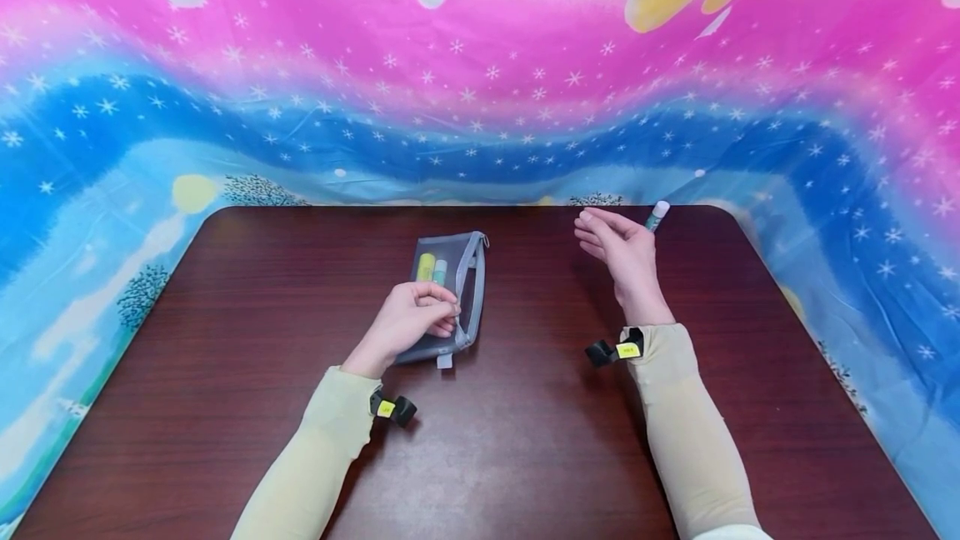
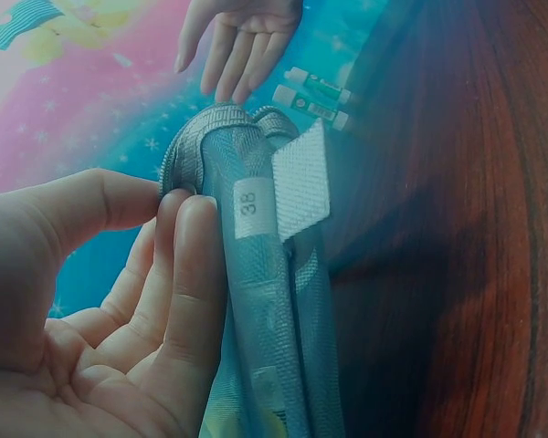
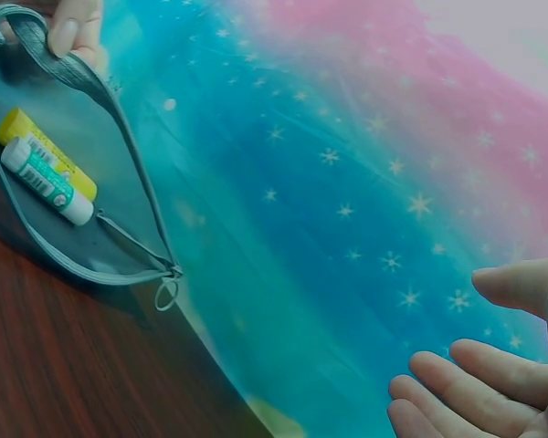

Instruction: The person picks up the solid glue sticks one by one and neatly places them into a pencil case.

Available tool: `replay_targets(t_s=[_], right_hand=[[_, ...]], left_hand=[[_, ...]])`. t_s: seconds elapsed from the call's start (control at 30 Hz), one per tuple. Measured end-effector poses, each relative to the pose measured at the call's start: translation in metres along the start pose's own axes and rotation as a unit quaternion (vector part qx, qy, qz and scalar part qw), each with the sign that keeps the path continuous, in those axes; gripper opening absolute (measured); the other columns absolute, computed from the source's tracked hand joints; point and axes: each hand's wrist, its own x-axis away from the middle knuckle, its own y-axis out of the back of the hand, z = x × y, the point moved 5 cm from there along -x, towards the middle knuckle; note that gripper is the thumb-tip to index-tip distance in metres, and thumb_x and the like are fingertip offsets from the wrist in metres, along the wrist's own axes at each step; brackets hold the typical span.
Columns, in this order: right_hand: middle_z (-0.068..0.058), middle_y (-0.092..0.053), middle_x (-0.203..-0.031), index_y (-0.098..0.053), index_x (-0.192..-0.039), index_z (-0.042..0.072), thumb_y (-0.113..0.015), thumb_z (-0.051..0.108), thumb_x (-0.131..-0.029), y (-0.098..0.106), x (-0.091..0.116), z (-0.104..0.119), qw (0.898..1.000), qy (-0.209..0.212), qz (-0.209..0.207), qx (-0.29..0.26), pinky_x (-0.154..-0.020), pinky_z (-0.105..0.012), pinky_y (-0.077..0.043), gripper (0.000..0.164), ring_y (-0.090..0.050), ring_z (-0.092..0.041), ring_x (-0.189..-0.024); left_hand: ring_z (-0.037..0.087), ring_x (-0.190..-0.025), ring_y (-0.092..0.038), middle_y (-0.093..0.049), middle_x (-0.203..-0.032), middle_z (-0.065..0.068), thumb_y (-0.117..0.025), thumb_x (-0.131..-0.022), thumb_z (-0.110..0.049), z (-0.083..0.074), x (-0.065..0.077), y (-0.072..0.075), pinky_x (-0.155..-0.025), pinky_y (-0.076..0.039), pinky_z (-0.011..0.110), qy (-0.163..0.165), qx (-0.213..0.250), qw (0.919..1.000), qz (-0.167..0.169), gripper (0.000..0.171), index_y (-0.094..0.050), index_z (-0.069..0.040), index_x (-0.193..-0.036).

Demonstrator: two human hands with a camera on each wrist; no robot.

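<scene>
The grey mesh pouch (image 1: 452, 250) is at the left hand (image 1: 416, 315), which pinches its zipped edge between thumb and fingertips, and its unzipped mouth gapes toward the right hand (image 1: 622, 261). Inside, beyond the left hand's fingers, lie a yellow stick (image 1: 426, 267) and a green-and-white glue stick (image 1: 440, 272), side by side. The pouch should prove light, limp and hard to damage (mesh like this tends to sag wherever nothing supports it), so the firmer zip edge seems the best place to take hold, leaving the zip pull (image 3: 167, 294) at the end away from the left hand. The right hand is empty, its fingers extended and its thumb held apart. Just beside it, on its outer side, lie two more small glue sticks (image 2: 310, 108) (the head view shows only one of them clearly); being hard, smooth and round, they would probably roll if nudged, and a pinch around the middle would suit them. Beneath both hands spreads a dark reddish-brown wooden tabletop (image 1: 525, 457), faintly shiny below the left hand. Past its far edge, ahead of the hands and around both sides, hangs a pink-and-blue cloth (image 1: 487, 82) printed with white snowflakes.
</scene>
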Motion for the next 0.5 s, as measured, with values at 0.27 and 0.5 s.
replay_targets(t_s=[0.27,0.5], right_hand=[[-0.016,-0.074,-0.108,-0.072,-0.121,-0.001,-0.079,0.018,-0.092,0.009,-0.001,0.006,0.999,0.007,-0.017,-0.034,-0.093,-0.036,-0.056,0.036,-0.072,-0.029,-0.101],[-0.014,-0.075,-0.102,-0.073,-0.116,-0.002,-0.079,0.015,-0.091,0.018,-0.002,0.011,0.998,0.014,-0.032,-0.055,-0.092,-0.037,-0.056,0.031,-0.073,-0.026,-0.096]], left_hand=[[0.019,-0.07,-0.069,-0.074,-0.089,0.017,-0.07,-0.093,-0.004,-0.001,0.001,0.0,-0.069,-0.062,0.032,-0.002,0.003,1.0,0.001,0.015,-0.069,0.008,-0.103],[0.019,-0.07,-0.069,-0.073,-0.088,0.017,-0.07,-0.093,-0.004,-0.003,0.001,0.0,-0.07,-0.062,0.033,-0.002,0.002,1.0,0.0,0.015,-0.069,0.008,-0.103]])
